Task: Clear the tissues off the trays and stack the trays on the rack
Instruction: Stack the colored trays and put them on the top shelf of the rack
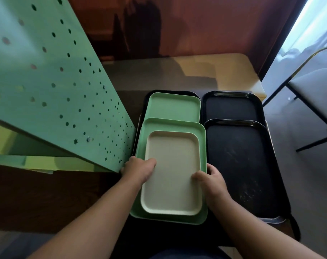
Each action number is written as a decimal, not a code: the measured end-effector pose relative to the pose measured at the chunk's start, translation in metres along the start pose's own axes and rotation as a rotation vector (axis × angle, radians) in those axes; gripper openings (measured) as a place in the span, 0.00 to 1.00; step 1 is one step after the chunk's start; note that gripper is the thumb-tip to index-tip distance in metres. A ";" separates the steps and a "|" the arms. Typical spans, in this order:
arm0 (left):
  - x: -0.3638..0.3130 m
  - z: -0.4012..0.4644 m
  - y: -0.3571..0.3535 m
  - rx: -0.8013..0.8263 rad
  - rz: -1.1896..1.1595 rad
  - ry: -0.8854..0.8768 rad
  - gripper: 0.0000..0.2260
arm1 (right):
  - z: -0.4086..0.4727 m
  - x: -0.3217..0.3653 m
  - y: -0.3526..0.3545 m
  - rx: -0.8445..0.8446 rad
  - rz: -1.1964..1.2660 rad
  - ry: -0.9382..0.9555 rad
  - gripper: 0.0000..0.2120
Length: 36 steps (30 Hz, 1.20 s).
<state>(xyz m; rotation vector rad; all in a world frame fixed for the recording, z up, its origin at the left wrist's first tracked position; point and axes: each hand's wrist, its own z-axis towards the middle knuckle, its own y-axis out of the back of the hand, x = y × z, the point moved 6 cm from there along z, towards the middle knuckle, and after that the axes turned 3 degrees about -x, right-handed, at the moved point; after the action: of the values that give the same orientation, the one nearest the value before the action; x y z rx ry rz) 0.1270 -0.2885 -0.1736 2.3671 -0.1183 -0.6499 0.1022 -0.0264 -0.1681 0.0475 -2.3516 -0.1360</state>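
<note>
left hand [138,170]: we're seeing it gripping the left long edge of the beige tray [173,176], thumb lying over the rim onto the tray floor, remaining fingers hidden under the edge
right hand [212,179]: we're seeing it gripping the right long edge of the same tray, thumb curling over the rim, fingers wrapping the outside
green perforated panel [52,77]: we're seeing it standing just left of the trays, punched with round and star holes; its lower corner is sitting right beside the left hand, crowding that side
near black tray [239,165]: we're seeing it lying just right of the right hand, flecked with pale crumbs, overlapping the far black tray [231,107] behind it
chair [312,86]: we're seeing a grey seat on a black frame, well apart at the right
table [220,71]: we're seeing a pale top running behind the trays
beige tray: we're seeing it sitting inside the near green tray [202,217], smaller than it, rounded corners, raised rim, floor bare
near green tray: we're seeing it overlapping the far green tray [173,107], which is resting on a black tray whose rim [170,91] is showing at the back
</note>
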 end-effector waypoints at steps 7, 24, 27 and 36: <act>-0.024 -0.036 0.020 0.019 -0.065 -0.016 0.35 | 0.004 0.001 -0.007 0.007 0.030 -0.015 0.19; -0.055 -0.052 0.028 0.125 -0.266 -0.024 0.24 | 0.012 0.069 0.014 0.027 0.102 0.024 0.19; -0.072 -0.052 0.026 0.200 -0.362 -0.021 0.12 | 0.022 0.081 0.014 0.020 0.081 0.009 0.19; -0.130 -0.003 0.029 0.170 -0.366 -0.025 0.14 | 0.067 0.097 -0.006 -0.018 0.110 -0.013 0.21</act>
<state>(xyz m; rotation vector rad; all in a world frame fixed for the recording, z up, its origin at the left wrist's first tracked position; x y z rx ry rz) 0.0177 -0.2770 -0.0986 2.5701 0.2660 -0.8701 -0.0137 -0.0341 -0.1469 -0.0911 -2.3596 -0.1040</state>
